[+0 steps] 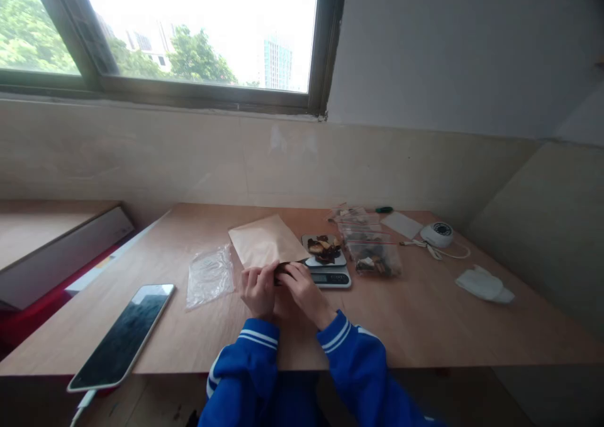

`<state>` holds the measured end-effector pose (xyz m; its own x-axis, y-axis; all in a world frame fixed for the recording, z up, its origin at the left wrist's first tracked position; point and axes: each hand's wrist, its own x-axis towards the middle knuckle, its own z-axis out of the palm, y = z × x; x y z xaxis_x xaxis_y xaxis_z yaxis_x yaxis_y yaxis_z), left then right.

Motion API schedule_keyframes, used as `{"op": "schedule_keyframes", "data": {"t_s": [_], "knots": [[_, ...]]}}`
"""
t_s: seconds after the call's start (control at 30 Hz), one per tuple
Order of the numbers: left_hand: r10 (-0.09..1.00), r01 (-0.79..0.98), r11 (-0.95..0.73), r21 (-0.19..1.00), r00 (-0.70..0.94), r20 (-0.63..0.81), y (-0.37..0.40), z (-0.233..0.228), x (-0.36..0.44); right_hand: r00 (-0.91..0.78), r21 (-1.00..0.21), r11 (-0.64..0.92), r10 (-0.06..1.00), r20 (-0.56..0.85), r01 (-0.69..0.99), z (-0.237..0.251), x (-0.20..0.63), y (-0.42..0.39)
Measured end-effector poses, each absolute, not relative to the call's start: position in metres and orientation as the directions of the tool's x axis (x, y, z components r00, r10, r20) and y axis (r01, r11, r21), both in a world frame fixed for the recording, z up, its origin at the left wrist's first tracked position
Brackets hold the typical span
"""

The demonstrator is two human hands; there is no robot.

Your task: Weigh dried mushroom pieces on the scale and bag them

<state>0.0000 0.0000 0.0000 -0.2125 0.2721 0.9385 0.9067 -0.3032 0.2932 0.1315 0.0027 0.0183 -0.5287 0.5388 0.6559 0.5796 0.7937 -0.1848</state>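
Observation:
A flat tan paper bag [267, 241] lies on the table, its near edge at my fingers. My left hand [258, 292] is closed on that edge, the fingers curled over it. Beside it, my right hand [302, 288] is also closed at the edge, close to the scale. A dark strip shows between the hands; I cannot tell whether it is the bag's mouth or a dark piece. Right of the bag stands a white kitchen scale [338, 280] with dark brown dried slices [324, 248] heaped on its plate. My right hand partly covers the scale's display.
Left of the bag lies a clear plastic bag [210, 277], with a phone [123, 336] on a cable nearer me. Several zip bags of dried pieces [372, 254] lie right of the scale. Farther right are a white camera [436, 234], a white paper [402, 224] and a crumpled white cloth [484, 283].

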Motion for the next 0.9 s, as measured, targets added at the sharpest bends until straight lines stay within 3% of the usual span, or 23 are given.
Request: {"op": "schedule_keyframes", "data": {"t_s": [0.13, 0.3, 0.57, 0.9], "knots": [[0.262, 0.913, -0.269, 0.306, -0.237, 0.936, 0.002, 0.0, -0.001, -0.38, -0.248, 0.787, 0.515, 0.768, 0.565, 0.018, 0.16, -0.011], [0.252, 0.923, -0.244, 0.299, -0.237, 0.938, 0.005, 0.0, -0.001, -0.123, -0.381, 0.648, 0.593, 0.796, 0.66, 0.013, 0.188, 0.008], [0.246, 0.939, -0.278, 0.203, -0.135, 0.96, 0.004, 0.0, -0.003, -0.338, -0.292, 0.628, 0.687, 0.643, 0.722, -0.005, 0.188, 0.064], [0.262, 0.932, -0.318, 0.175, -0.091, 0.961, 0.0, -0.003, -0.003, -0.401, -0.167, 0.595, 0.697, 0.595, 0.786, -0.012, 0.19, 0.056]]}}
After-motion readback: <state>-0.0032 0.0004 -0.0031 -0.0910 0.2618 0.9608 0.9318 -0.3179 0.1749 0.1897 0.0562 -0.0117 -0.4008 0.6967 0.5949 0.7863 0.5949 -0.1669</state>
